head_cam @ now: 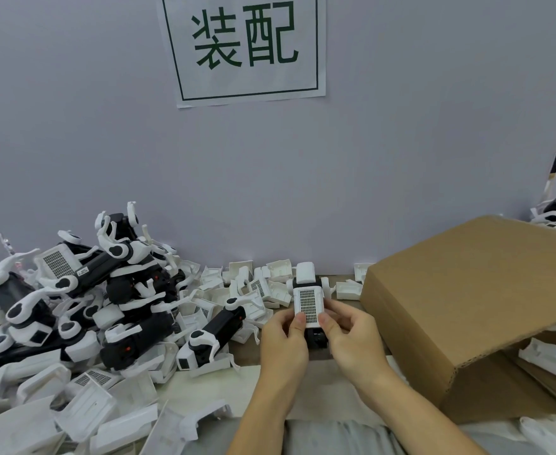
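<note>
Fingers (pixel 300 323) of two hands grip one toy (pixel 308 305).

grilled unit (pixel 308 303): lower black end mostly hidden between left hand (pixel 283 343) and right hand (pixel 352 343); cardboard box (pixel 467 307) right of the hands and pile (pixel 73 290) left of them cut by edges.

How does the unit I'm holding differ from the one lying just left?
The held unit is pinched by left hand and right hand; the lying unit rests untouched. The held unit shows its white grille; the lying unit shows its black body. Both are black-and-white.
</note>
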Demonstrator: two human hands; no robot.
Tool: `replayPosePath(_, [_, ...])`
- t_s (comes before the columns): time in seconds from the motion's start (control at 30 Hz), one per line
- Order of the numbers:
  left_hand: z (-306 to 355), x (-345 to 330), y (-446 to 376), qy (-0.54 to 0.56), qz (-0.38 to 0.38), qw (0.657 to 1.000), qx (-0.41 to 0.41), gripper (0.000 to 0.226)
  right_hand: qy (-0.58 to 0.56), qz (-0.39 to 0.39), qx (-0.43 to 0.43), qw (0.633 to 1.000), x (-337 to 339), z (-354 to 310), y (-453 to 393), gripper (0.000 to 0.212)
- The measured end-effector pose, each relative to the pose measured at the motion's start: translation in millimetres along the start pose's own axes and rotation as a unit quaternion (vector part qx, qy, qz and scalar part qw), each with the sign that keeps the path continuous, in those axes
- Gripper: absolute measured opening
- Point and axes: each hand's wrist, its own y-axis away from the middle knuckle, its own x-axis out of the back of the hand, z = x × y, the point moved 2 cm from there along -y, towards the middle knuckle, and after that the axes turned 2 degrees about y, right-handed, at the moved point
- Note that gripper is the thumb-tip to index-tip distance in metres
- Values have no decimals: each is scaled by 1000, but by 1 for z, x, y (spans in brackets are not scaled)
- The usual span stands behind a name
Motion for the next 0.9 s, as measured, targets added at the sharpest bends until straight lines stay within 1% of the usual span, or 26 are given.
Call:
replayPosePath(0.13, [-2, 1, 0, 42, 7, 999, 28, 16, -16, 6, 5, 1000, 1, -1, 2, 30])
replayPosePath(0.2, [-2, 1, 1, 78, 5, 996, 45, 15, -16, 22, 19, 999, 1, -3, 5, 23])
replayPosePath(0.27, [-3, 3, 0, 114, 18, 992, 52, 14, 14, 47, 51, 997, 2, -7, 6, 15])
replayPosePath(0.33, [-3, 4, -1, 127, 40, 990, 49, 18, 66, 53, 81, 993, 2, -11, 8, 14])
replayPosePath(0.47, [-2, 3, -1, 191, 24, 979, 72, 38, 120, -4, 110, 987, -1, -13, 13, 23])
replayPosePath(0.5, [-1, 3, 0, 213, 21, 973, 81, 40, 140, -15, 111, 984, -2, -13, 14, 28])
replayPosePath(0.53, [-1, 4, 0, 229, 15, 970, 85, 39, 164, -22, 106, 981, -2, -11, 14, 40])
replayPosePath(0.6, [0, 3, 0, 220, -3, 972, 78, 30, 197, -10, 99, 975, -1, -9, 12, 62])
replayPosePath(0.63, [0, 2, 1, 205, -14, 976, 72, 26, 203, 5, 96, 974, 0, -8, 11, 66])
replayPosePath(0.67, [0, 0, 2, 191, -25, 979, 65, 22, 203, 22, 92, 975, 1, -8, 11, 66])
replayPosePath(0.7, [1, -1, 3, 178, -30, 982, 55, 19, 187, 40, 84, 978, 2, -8, 10, 60])
replayPosePath(0.77, [2, -1, 4, 148, -9, 989, 13, 11, 99, 64, 42, 992, 4, -7, 7, 37])
replayPosePath(0.83, [4, 4, 3, 95, 62, 992, -50, 2, -5, 79, -22, 997, 7, -8, 5, 15])
replayPosePath(0.87, [5, 7, 2, 72, 104, 989, -75, 2, -46, 86, -51, 994, 10, -8, 4, 9])
replayPosePath(0.9, [6, 10, 1, 58, 139, 984, -90, 8, -81, 91, -78, 990, 13, -8, 3, 8])
